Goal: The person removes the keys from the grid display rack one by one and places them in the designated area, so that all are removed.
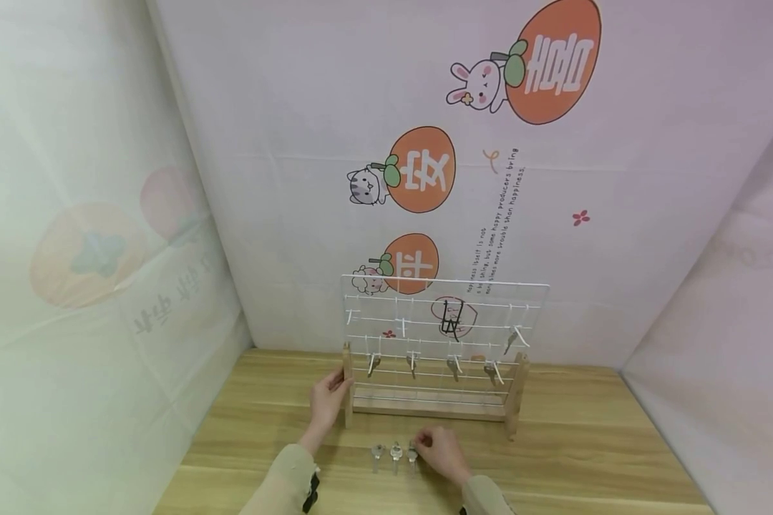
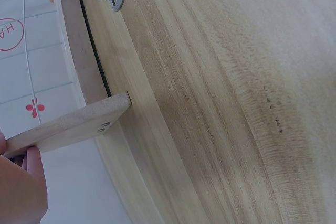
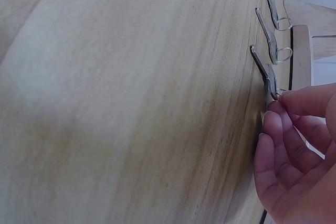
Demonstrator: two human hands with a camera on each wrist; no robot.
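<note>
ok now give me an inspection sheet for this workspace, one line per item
Surface: wood-grain table.
Job's things: wire rack on a wooden stand; four keys hang in its lower hook row, another key at upper right; three loose keys lie in a row in front.
Clutter: nothing seen.
Left hand: holds the rack's left wooden post.
Right hand: fingertips pinch the ring end of the rightmost loose key.
Cables: nothing seen.
Surroundings: pale sheeting behind and at both sides, printed with cartoon animals and orange fruit behind the rack.
</note>
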